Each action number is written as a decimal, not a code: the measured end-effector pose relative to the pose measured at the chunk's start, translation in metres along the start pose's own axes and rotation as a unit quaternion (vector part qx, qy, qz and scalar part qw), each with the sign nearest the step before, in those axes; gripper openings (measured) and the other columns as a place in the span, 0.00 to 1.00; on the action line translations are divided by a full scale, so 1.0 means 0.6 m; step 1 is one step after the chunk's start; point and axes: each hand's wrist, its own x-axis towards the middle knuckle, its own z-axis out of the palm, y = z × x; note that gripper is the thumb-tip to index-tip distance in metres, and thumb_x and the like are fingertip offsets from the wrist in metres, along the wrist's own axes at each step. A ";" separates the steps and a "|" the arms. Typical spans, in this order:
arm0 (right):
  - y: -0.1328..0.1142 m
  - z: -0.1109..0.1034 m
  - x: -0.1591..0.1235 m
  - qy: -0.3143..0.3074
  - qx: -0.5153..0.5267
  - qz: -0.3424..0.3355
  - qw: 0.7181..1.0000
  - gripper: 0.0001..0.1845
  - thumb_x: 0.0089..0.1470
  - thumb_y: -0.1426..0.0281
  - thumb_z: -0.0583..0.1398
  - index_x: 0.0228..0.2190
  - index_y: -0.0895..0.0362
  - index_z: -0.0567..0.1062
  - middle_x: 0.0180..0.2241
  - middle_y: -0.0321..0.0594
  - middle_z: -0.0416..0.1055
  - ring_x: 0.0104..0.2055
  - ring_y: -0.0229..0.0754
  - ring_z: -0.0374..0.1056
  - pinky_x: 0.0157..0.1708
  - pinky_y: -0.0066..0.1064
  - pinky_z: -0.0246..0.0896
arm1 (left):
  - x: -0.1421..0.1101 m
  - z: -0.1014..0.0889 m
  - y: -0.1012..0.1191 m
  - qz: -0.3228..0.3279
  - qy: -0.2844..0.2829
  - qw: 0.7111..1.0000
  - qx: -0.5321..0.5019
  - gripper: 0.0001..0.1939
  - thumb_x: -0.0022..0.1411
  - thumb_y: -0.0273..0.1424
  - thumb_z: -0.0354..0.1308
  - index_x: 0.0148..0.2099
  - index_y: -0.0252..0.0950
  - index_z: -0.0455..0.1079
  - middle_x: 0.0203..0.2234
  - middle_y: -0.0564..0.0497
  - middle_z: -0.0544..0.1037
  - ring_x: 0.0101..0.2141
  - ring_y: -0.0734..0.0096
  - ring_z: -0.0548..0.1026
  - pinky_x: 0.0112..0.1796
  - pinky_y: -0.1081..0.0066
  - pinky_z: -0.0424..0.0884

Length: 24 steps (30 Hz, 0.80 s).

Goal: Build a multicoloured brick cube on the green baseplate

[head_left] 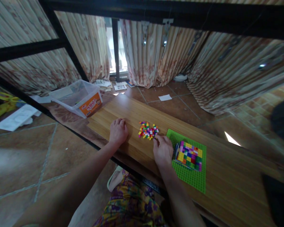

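Observation:
My left hand point(118, 131) rests on the wooden tabletop, left of a loose pile of small coloured toy bricks point(148, 130). Its fingers are curled in, with nothing visible in them. At the pile's right edge is my right hand point(163, 150), thumb and forefinger bent together over the nearest bricks. Whatever lies between those fingertips is too small to make out. Just right of that hand, a green studded baseplate point(188, 179) carries a raised block of multicoloured bricks point(190, 155), its top a patchwork of yellow, pink, red, blue and green.
A clear plastic bin point(72, 96) with an orange label stands at the table's left end. Black metal bars point(68, 60) frame the space around the wooden table point(130, 110). Papers point(165, 97) lie on the tiled floor before long curtains. A dark object point(278, 197) sits at far right.

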 end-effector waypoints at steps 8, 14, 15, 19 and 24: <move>0.004 0.009 -0.004 0.009 -0.013 -0.021 1.000 0.12 0.60 0.72 0.56 0.34 0.57 0.80 0.35 0.43 0.72 0.39 0.44 0.64 0.42 0.35 0.60 | 0.000 0.000 0.000 0.007 0.007 1.000 0.007 0.17 0.65 0.29 0.47 0.50 0.33 0.72 0.49 0.41 0.75 0.50 0.54 0.70 0.53 0.56 0.66; -0.022 -0.054 -0.035 0.061 0.086 -0.050 0.993 0.12 0.62 0.69 0.56 0.35 0.56 0.80 0.36 0.42 0.75 0.40 0.42 0.68 0.44 0.33 0.64 | 0.002 0.002 -0.003 0.010 0.010 1.000 0.008 0.17 0.65 0.30 0.47 0.50 0.32 0.72 0.49 0.40 0.74 0.50 0.53 0.70 0.53 0.55 0.66; -0.022 -0.072 -0.042 0.066 0.102 -0.048 0.991 0.11 0.62 0.69 0.56 0.36 0.55 0.80 0.37 0.41 0.75 0.40 0.41 0.69 0.44 0.33 0.64 | 0.003 0.002 -0.004 0.011 0.009 1.000 0.009 0.18 0.64 0.30 0.47 0.50 0.32 0.72 0.49 0.39 0.74 0.50 0.52 0.70 0.53 0.55 0.66; 0.014 -0.144 -0.066 0.110 0.117 0.001 0.987 0.10 0.60 0.65 0.59 0.37 0.54 0.80 0.37 0.40 0.77 0.41 0.41 0.72 0.45 0.34 0.66 | 0.004 0.002 -0.005 0.014 0.008 1.000 0.006 0.18 0.64 0.31 0.47 0.51 0.32 0.72 0.49 0.39 0.74 0.51 0.52 0.69 0.53 0.55 0.65; 0.086 -0.178 -0.075 0.138 0.058 0.074 0.986 0.13 0.58 0.60 0.60 0.37 0.55 0.80 0.37 0.41 0.79 0.37 0.42 0.73 0.40 0.34 0.67 | 0.005 0.001 -0.005 0.013 0.005 1.000 0.003 0.18 0.64 0.31 0.47 0.51 0.32 0.72 0.50 0.38 0.74 0.51 0.51 0.69 0.53 0.53 0.65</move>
